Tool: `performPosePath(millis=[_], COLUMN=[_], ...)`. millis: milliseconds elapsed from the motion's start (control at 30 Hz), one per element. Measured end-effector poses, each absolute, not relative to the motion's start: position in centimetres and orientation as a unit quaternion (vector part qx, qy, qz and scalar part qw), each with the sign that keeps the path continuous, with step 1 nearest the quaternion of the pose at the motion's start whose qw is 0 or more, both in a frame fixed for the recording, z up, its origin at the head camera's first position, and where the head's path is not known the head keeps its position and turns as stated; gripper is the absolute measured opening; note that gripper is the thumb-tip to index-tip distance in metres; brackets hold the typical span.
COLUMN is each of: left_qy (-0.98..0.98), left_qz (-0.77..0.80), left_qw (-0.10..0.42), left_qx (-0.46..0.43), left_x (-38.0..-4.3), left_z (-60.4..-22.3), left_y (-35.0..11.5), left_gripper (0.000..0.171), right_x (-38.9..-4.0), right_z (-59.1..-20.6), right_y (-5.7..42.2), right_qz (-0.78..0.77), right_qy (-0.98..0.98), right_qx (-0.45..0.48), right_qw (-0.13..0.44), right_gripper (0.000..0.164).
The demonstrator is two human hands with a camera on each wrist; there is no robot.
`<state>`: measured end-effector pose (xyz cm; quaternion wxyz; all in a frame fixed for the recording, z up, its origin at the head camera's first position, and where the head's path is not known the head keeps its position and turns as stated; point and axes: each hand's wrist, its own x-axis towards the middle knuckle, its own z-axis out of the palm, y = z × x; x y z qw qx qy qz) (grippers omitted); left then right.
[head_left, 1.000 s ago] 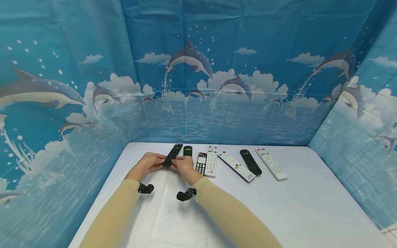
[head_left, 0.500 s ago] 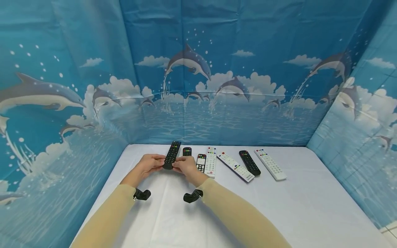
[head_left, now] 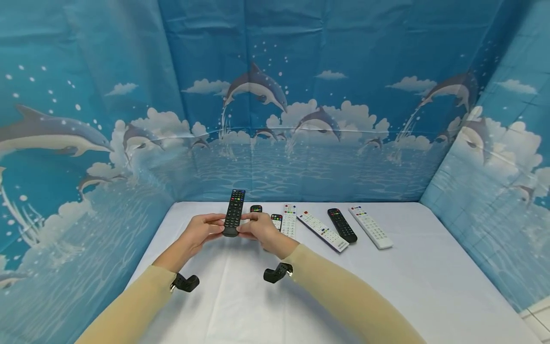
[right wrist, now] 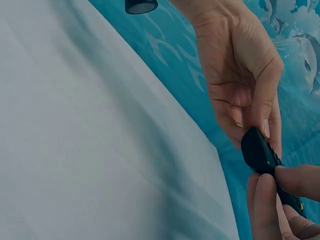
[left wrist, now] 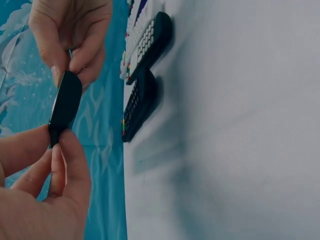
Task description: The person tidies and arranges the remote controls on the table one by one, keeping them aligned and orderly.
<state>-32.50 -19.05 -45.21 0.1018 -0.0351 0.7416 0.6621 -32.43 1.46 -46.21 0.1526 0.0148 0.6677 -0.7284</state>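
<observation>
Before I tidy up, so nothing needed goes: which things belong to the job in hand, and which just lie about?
Job: held black remote; left hand; right hand.
Seemingly lying about: three white remotes; three other black remotes.

The left sleeve [head_left: 129, 301] and the right sleeve [head_left: 348, 296] were long, plain and pale yellowish beige, smooth over the forearms, with bare fingers [left wrist: 75, 165] beyond. The left wrist camera [head_left: 187, 283] and the right wrist camera [head_left: 275, 274] were black, curved and blunt-ended, each showing a small silvery glint beside the fabric
</observation>
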Motion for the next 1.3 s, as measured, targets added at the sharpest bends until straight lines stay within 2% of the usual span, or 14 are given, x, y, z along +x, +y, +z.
performPosePath(millis=[267, 367, 633, 800, 1300], left_qy=[0.744, 0.749, 0.768, 0.767, 0.754], left_qz=[0.658, 0.652, 0.615, 0.609, 0.604], left_qw=[0.112, 0.119, 0.168, 0.191, 0.240], left_qx=[-0.020, -0.010, 0.060, 0.067, 0.095], left_x=[-29.0, -27.6, -24.1, -22.6, -21.2], left_z=[-43.7, -43.0, -42.5, -43.2, -44.5], left_y=[-19.9, -20.4, -22.3, -22.7, -23.5], left_gripper=[0.050, 0.055, 0.078, 0.088, 0.098], right_x=[-29.5, -28.3, -25.2, -23.6, -21.9], right_z=[-44.8, -44.5, -44.8, -45.8, -47.9], right_y=[1.3, 1.1, 0.9, 1.1, 1.4], right_qz=[-0.731, -0.728, -0.720, -0.706, -0.655], right_qy=[0.664, 0.664, 0.657, 0.662, 0.702], right_qx=[-0.049, -0.077, -0.126, -0.152, -0.208], right_qw=[0.151, 0.153, 0.188, 0.202, 0.188], right_gripper=[0.082, 0.090, 0.096, 0.101, 0.110])
